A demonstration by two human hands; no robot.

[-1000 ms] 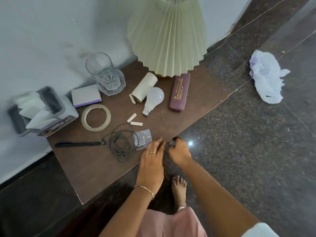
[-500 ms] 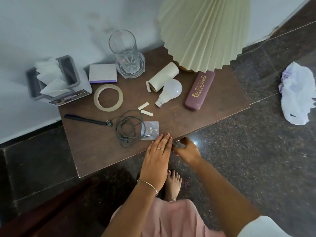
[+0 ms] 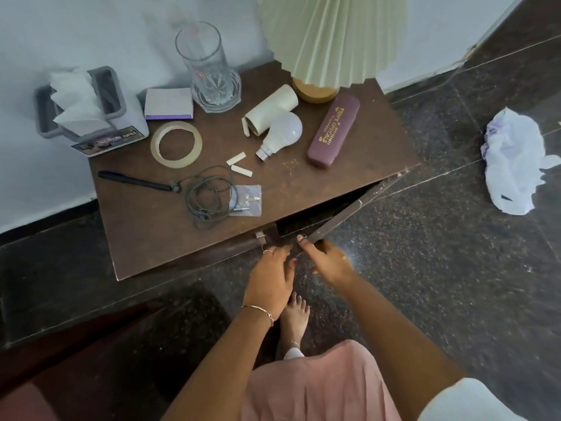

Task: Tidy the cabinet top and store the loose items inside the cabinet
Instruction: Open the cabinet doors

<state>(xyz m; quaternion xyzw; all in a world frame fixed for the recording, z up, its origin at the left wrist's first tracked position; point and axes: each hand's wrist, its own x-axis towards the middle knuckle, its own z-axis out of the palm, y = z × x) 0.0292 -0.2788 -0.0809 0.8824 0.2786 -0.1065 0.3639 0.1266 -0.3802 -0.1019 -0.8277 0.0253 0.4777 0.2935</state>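
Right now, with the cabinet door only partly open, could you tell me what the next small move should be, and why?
Probably swing the door wider with the right hand, whose grip pinches its free edge. It stands only ajar, showing a narrow dark gap, while the bulb, cable and tape lie on the cabinet top, so nothing fits in yet.

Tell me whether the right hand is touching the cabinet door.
Touching. The head view shows the right hand pinching the free edge of the part-open cabinet door.
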